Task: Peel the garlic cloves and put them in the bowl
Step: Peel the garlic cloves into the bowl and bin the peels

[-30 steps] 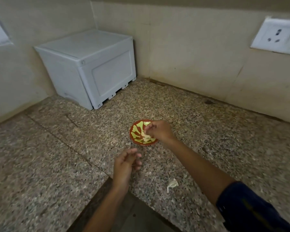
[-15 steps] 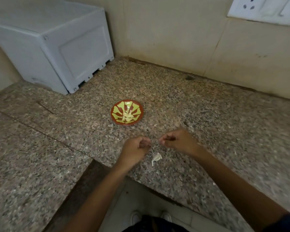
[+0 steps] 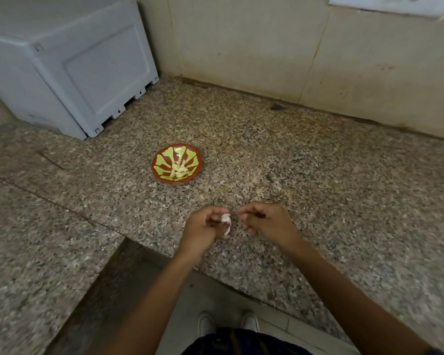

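Near the counter edge, left hand (image 3: 205,228) pinching garlic (image 3: 226,221), right hand (image 3: 264,221) curled, empty.

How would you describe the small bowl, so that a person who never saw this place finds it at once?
Start from the big grey-white box in the left corner of the speckled stone counter. In front of it, to the right, stands the bowl, alone, beyond the two hands. It is the only colourful thing there: red-brown with yellow-green petal shapes, and pale peeled garlic cloves lie in its middle.
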